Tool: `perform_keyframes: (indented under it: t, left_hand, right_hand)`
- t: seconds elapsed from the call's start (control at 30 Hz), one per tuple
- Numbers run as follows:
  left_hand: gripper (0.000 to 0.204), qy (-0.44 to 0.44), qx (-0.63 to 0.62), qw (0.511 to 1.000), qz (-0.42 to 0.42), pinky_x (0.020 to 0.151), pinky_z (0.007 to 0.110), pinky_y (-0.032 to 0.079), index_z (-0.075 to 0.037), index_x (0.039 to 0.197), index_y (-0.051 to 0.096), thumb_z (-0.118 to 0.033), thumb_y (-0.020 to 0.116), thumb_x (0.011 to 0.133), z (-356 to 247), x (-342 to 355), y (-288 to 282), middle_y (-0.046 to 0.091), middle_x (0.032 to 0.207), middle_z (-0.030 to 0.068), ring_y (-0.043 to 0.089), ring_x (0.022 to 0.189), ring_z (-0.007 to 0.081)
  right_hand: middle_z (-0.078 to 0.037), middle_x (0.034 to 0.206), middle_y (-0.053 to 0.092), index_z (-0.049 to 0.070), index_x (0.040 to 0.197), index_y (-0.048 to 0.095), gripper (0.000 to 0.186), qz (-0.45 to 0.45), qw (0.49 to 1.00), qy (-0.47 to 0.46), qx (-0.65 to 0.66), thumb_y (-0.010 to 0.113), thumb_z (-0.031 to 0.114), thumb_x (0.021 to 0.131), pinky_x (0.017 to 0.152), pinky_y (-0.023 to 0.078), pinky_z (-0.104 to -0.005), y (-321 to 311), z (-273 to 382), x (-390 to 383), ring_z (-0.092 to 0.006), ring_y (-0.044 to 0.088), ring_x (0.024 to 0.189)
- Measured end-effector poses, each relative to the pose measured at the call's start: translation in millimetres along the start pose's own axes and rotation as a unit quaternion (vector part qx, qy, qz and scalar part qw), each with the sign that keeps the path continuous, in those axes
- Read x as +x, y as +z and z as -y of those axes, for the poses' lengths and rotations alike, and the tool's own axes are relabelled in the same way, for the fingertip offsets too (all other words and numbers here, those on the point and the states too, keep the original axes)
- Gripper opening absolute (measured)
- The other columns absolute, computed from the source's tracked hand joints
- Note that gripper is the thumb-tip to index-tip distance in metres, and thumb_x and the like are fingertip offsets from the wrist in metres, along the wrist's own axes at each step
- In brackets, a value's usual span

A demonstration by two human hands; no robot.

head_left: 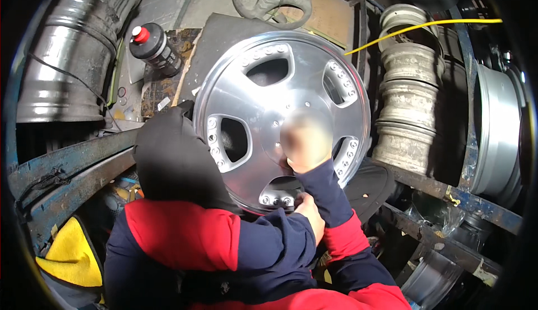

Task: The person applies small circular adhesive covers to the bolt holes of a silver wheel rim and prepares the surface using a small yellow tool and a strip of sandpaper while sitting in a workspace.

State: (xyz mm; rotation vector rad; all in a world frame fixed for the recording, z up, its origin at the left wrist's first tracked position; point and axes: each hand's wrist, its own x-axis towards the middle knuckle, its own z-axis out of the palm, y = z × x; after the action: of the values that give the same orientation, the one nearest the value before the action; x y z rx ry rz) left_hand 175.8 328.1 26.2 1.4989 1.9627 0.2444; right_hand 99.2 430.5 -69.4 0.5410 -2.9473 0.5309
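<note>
A large polished alloy wheel (255, 94) with wide openings and bolt-like studs lies face up in front of me. At its near edge, my left hand (311, 216) is closed around the rim beside the lowest opening; part of its fingers is hidden. My right hand (305, 145) is over the wheel's middle, right of the centre. A blur covers its fingers, so their pose and anything in them cannot be made out.
A dark bottle with a red cap (156, 49) stands at the far left, near large metal cylinders (70, 58). A worn spoked handwheel (272, 2) is behind the wheel. Stacked rims (409, 94) stand right, beyond a metal frame (468, 114). A yellow cloth (73, 257) hangs lower left.
</note>
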Motion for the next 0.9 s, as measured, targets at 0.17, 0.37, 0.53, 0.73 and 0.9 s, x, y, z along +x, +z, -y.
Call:
perform_keyframes:
  t: [0.17, 0.37, 0.53, 0.73, 0.9]
  left_hand:
    - [0.036, -0.001, 0.009, 1.000, -0.009, 0.099, 0.055, 0.040, -0.002, 0.111, 0.073, -0.027, 0.053, 0.095, 2.3, 0.4, 4.0, 0.074, 0.103, 0.0142, 0.068, 0.101, 0.0310]
    - [0.037, -0.017, 0.027, 0.999, 0.003, 0.101, 0.054, 0.038, -0.001, 0.115, 0.070, -0.026, 0.053, 0.094, -0.9, 4.6, 8.1, 0.073, 0.105, 0.0143, 0.067, 0.101, 0.0310]
    - [0.038, 0.003, 0.003, 1.000, 0.020, 0.101, 0.054, 0.039, 0.000, 0.116, 0.070, -0.027, 0.053, 0.094, 3.6, -4.9, -0.6, 0.073, 0.106, 0.0151, 0.067, 0.103, 0.0315]
    - [0.038, 0.008, -0.011, 0.999, 0.031, 0.100, 0.054, 0.039, -0.001, 0.118, 0.069, -0.027, 0.054, 0.094, 8.6, -0.6, -2.1, 0.073, 0.107, 0.0154, 0.067, 0.104, 0.0314]
    - [0.036, -0.017, 0.012, 1.000, -0.010, 0.098, 0.048, 0.041, -0.002, 0.116, 0.069, -0.027, 0.056, 0.094, 13.7, 1.2, -0.2, 0.074, 0.105, 0.0136, 0.068, 0.103, 0.0292]
  right_hand:
    - [-0.009, 0.081, 0.065, 0.012, 0.090, 0.069, 0.008, -0.060, 0.996, 0.058, -0.035, 0.071, 0.009, 0.082, 0.070, 0.046, -0.0435, -11.5, -9.8, 15.1, -0.0332, 0.061, 0.078]
    - [-0.007, 0.081, 0.067, 0.013, 0.094, 0.074, 0.015, -0.091, 0.995, 0.027, 0.006, 0.076, 0.010, 0.080, 0.071, 0.047, -0.0418, 3.4, -5.3, 6.6, -0.0316, 0.060, 0.077]
    - [-0.007, 0.087, 0.069, 0.013, 0.094, 0.072, 0.017, -0.078, 0.997, 0.001, -0.002, 0.075, 0.010, 0.078, 0.071, 0.046, -0.0415, 8.0, 0.0, 9.0, -0.0312, 0.061, 0.078]
    - [-0.005, 0.078, 0.066, 0.014, 0.091, 0.072, 0.019, -0.124, 0.992, 0.003, 0.007, 0.078, 0.007, 0.074, 0.069, 0.045, -0.0394, 18.3, -4.9, 3.1, -0.0280, 0.061, 0.076]
    - [-0.005, 0.078, 0.065, 0.014, 0.090, 0.072, 0.015, -0.137, 0.990, 0.020, -0.033, 0.077, 0.010, 0.076, 0.069, 0.045, -0.0395, 4.0, -20.4, 13.3, -0.0274, 0.060, 0.074]
